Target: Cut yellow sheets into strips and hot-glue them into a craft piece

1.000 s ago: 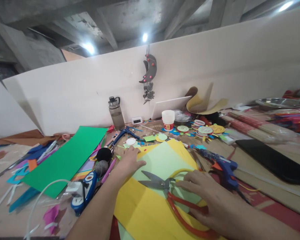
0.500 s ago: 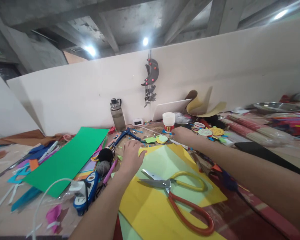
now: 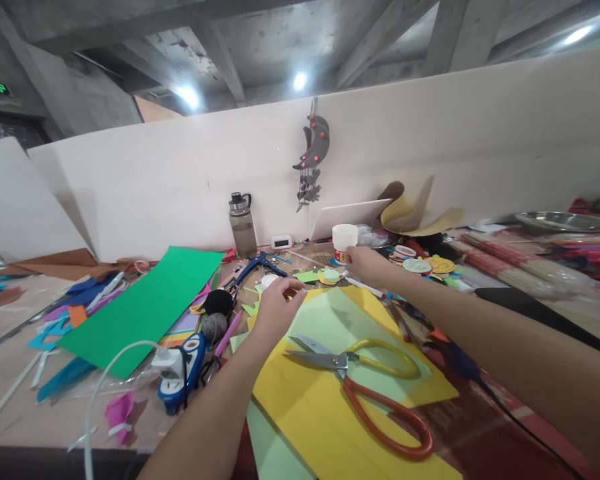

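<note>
My left hand [image 3: 279,303] is above the left edge of the papers, fingers curled and thumb close to the fingertips in a pinch; anything between them is too small to make out. Beside the white cup [image 3: 345,237], my right hand [image 3: 367,263] has its fingers closed, with the tips partly hidden. A pair of scissors [image 3: 343,361] with one yellow and one red handle lies with blades apart on pale green paper [image 3: 325,317] and yellow paper [image 3: 300,413]. Small green and yellow paper pieces [image 3: 330,275] lie between my hands.
A green sheet [image 3: 147,307], a blue power strip [image 3: 193,363] and yarn balls [image 3: 217,303] are at left. Blue pliers-like tool [image 3: 255,267], grey bottle [image 3: 243,230] and small clock [image 3: 281,242] stand or lie behind. Wrapped sticks [image 3: 510,260] and a metal tray [image 3: 565,220] are at right.
My left hand's fingers have drawn in toward the thumb, uncovering a white round piece behind it. My right hand stays by the cup. The whole view has shifted slightly.
</note>
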The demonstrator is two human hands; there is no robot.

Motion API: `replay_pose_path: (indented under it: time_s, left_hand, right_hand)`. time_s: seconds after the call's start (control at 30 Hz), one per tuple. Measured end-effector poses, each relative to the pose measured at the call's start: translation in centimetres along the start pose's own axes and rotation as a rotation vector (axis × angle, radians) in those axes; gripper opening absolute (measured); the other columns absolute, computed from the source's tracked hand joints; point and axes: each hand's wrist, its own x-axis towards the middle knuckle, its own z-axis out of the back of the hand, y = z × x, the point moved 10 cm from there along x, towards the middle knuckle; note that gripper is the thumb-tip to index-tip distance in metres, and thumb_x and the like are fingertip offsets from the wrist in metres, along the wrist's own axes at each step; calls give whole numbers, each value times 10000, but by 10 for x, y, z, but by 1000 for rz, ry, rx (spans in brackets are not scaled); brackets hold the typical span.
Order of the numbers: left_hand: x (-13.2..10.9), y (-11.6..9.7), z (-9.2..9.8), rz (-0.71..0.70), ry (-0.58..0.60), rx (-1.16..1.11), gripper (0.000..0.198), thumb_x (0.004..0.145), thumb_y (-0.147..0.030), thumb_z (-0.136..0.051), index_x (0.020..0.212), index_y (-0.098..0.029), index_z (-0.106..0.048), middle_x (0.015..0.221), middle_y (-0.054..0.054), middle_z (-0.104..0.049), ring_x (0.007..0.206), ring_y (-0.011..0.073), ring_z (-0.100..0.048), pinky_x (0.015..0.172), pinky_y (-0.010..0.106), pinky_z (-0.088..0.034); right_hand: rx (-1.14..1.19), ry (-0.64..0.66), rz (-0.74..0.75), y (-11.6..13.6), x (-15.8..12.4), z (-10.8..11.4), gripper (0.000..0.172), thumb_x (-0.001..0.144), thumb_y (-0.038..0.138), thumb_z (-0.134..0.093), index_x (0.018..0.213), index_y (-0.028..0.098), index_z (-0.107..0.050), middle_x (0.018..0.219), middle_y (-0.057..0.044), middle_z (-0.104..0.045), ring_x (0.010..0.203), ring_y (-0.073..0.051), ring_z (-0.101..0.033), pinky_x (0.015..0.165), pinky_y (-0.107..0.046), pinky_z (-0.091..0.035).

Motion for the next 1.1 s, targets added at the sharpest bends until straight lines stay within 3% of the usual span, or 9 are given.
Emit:
replay_pose_path:
  time_s: [0.1, 0.2, 0.3, 0.43, 0.6, 0.67, 0.83, 0.97, 1.1]
  left_hand:
    - [-2, 11, -12, 127, 32, -177, 227, 771, -333, -569, 898, -161, -646, 796, 41, -662, 691, 135, -592, 623, 247, -457]
    - [-5, 11, -18, 142, 29, -204, 224, 754, -332, -579, 874, -159, -651, 760, 33, -659, 681, 130, -587, 621, 241, -448]
    - [-7, 8, -21, 129, 40, -211, 207, 748, -323, -576, 854, -161, -650, 744, 25, -657, 673, 129, -591, 635, 245, -456]
    - [-8, 9, -23, 119, 54, -223, 190, 739, -315, -579, 836, -164, -644, 722, 14, -653, 651, 125, -596, 645, 251, -467]
    - [-7, 17, -24, 178, 50, -327, 197, 731, -315, -602, 834, -152, -645, 705, 21, -644, 625, 118, -589, 592, 234, -442]
    - [-6, 20, -24, 219, 34, -449, 244, 730, -340, -625, 875, -144, -642, 744, 38, -658, 632, 117, -593, 572, 226, -430]
    - [-7, 30, -31, 365, 21, -853, 409, 724, -473, -652, 942, -128, -633, 914, 106, -686, 707, 138, -636, 625, 243, -471]
    - [-5, 40, -35, 417, -10, -1096, 315, 736, -424, -664, 846, -132, -624, 790, 68, -686, 647, 121, -630, 618, 235, -488]
    - [-4, 51, -35, 478, -69, -1192, 180, 731, -288, -679, 797, -145, -591, 663, 4, -647, 548, 79, -594, 553, 192, -470]
  right_hand:
    - [12, -9, 38, 8, -2, 5, 287, 852, 162, -434, 1055, 100, -628, 1024, -169, -659, 924, -229, -616, 711, -276, -416]
    - [14, -1, 29, 10, 0, -1, 275, 844, 133, -461, 1066, 99, -620, 1074, -178, -641, 986, -242, -599, 757, -291, -423]
    - [27, 44, -10, 11, 3, -17, 245, 875, 229, -514, 1058, 101, -614, 1068, -155, -632, 971, -222, -600, 780, -321, -463]
    - [47, 72, -70, 14, 7, -30, 332, 878, 342, -549, 1142, 140, -558, 1124, -86, -586, 950, -184, -594, 803, -388, -506]
    - [97, -67, -69, 24, 1, -8, 251, 898, 273, -507, 1040, 93, -611, 1039, -143, -632, 956, -217, -602, 811, -368, -466]
    - [139, -155, -14, 38, -9, 7, 239, 908, 237, -459, 1010, 98, -624, 1008, -166, -651, 961, -232, -605, 783, -329, -436]
    - [240, -301, 170, 90, -50, 29, 210, 894, 282, -454, 1039, 217, -591, 988, -43, -665, 891, -157, -598, 708, -237, -392]
    - [271, -452, 367, 127, -82, 47, 164, 856, 189, -465, 950, 196, -599, 934, -55, -656, 864, -175, -578, 689, -259, -378]
    - [219, -453, 511, 147, -99, 49, 159, 843, 146, -471, 943, 164, -594, 973, -97, -645, 912, -199, -564, 758, -297, -395]
